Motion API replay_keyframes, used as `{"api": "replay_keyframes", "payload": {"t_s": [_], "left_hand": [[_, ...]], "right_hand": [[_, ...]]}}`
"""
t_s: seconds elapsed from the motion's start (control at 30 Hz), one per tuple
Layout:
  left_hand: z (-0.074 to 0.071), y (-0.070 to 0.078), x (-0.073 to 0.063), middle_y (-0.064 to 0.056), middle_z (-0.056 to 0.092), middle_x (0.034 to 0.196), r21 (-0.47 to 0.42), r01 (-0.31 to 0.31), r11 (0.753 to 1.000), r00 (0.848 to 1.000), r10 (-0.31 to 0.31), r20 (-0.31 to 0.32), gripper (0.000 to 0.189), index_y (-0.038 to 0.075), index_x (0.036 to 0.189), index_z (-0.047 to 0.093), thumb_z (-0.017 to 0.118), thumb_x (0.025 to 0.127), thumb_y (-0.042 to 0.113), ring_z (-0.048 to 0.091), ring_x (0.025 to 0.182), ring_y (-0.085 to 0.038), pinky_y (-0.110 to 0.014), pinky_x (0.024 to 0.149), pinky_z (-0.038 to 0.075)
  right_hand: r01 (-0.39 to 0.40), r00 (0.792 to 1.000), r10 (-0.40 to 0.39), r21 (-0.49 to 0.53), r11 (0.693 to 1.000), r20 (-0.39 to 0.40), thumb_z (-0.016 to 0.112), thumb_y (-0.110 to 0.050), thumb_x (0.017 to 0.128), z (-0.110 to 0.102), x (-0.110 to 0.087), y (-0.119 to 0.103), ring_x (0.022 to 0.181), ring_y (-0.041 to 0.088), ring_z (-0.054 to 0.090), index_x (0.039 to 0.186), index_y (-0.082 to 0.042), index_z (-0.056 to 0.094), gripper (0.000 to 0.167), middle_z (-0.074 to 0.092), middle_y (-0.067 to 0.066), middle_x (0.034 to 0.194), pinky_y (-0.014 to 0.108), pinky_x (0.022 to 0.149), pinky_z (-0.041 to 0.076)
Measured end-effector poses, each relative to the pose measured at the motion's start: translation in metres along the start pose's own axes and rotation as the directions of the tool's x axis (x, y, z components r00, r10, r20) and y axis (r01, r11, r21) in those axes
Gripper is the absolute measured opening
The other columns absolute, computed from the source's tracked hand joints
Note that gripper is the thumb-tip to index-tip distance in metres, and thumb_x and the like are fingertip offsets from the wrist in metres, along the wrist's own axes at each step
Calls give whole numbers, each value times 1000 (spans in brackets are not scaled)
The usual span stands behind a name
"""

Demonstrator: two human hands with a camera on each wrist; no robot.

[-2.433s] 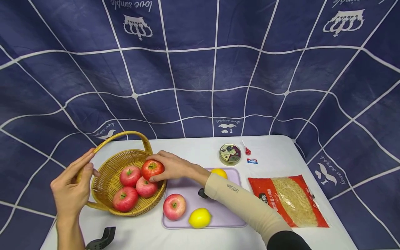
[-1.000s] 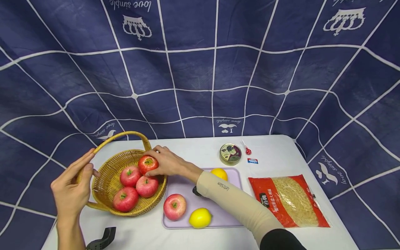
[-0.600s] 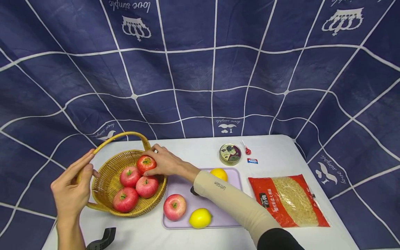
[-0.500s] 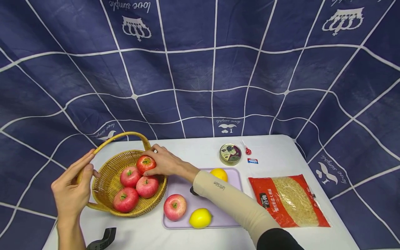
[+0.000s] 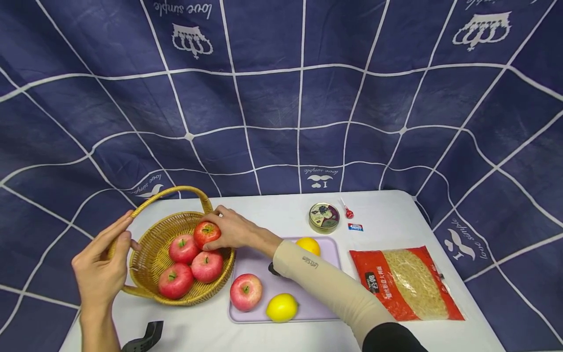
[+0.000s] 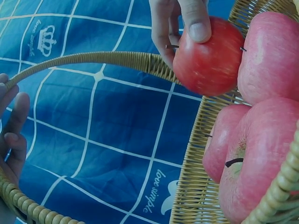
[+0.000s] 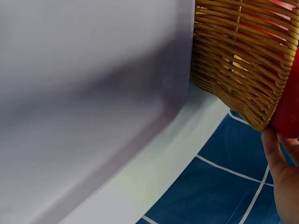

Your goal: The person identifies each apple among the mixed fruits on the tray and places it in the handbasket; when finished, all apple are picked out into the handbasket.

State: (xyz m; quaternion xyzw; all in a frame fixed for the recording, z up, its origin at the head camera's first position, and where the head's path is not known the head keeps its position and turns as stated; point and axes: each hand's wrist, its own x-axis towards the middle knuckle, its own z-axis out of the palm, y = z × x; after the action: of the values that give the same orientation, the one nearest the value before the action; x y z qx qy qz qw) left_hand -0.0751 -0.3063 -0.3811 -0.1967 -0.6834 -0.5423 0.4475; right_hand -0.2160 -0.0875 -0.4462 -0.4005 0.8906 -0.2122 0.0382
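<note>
My left hand [image 5: 101,261] grips the arched handle of a wicker basket [image 5: 149,234] at the table's left. Fingers and thumb of my right hand [image 5: 233,229] hold a red apple [image 5: 206,234] inside the basket's right rim. Three pinkish apples, among them a front apple [image 5: 176,281], lie in the basket beside it. In the left wrist view, the thumb presses on the red apple [image 6: 208,60], which sits close against a pink apple [image 6: 271,56]. The right wrist view shows the fingertips by the woven wall [image 7: 243,60], with the red apple partly cut off.
A lilac tray [image 5: 308,305] right of the basket bears an apple [image 5: 246,292], a lemon [image 5: 282,307] and a yellow fruit [image 5: 309,245] partly behind the sleeve. Beyond are a round tin [image 5: 324,217], a lollipop [image 5: 349,213], a small packet [image 5: 355,227] and a red pasta bag [image 5: 406,283].
Over the span my right hand has carried the red apple slightly left and back within the basket. Just now it shifted a little right again. The left hand stays on the handle.
</note>
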Motion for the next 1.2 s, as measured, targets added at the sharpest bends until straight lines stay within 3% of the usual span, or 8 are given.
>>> {"api": "replay_keyframes", "payload": {"t_s": [0.33,0.47,1.03,1.2], "left_hand": [[0,-1,-1,-36,63,121,-11,-2,1000,1000,2,-6,23,-30,107,60,56,85,-24,66,63,-7,-9,67,52],[2,1,0,-36,63,121,-12,-6,1000,1000,6,-6,23,-30,106,60,56,85,-24,66,63,-7,-9,67,52],[2,1,0,-36,62,122,-13,13,1000,1000,-13,-9,23,-30,107,60,56,85,-25,66,64,-8,-10,68,52],[2,1,-1,-36,62,122,-10,11,1000,1000,-11,-10,23,-30,107,60,56,85,-24,66,63,-7,-10,68,52]], "right_hand": [[73,997,-72,-23,997,25,78,-64,76,10,-5,-3,110,8,52,137,-35,55,72,49,-8,126,18,93,45],[72,997,-72,-7,997,12,78,-64,75,12,-5,-3,108,6,52,136,-34,56,72,50,-9,124,17,92,44],[56,996,-49,-84,995,79,74,-66,78,14,-1,-8,107,5,54,141,-35,52,73,51,-10,123,17,93,46],[83,993,-71,-120,989,97,75,-64,79,15,1,-9,103,6,55,142,-33,52,73,52,-8,122,17,93,46]]}}
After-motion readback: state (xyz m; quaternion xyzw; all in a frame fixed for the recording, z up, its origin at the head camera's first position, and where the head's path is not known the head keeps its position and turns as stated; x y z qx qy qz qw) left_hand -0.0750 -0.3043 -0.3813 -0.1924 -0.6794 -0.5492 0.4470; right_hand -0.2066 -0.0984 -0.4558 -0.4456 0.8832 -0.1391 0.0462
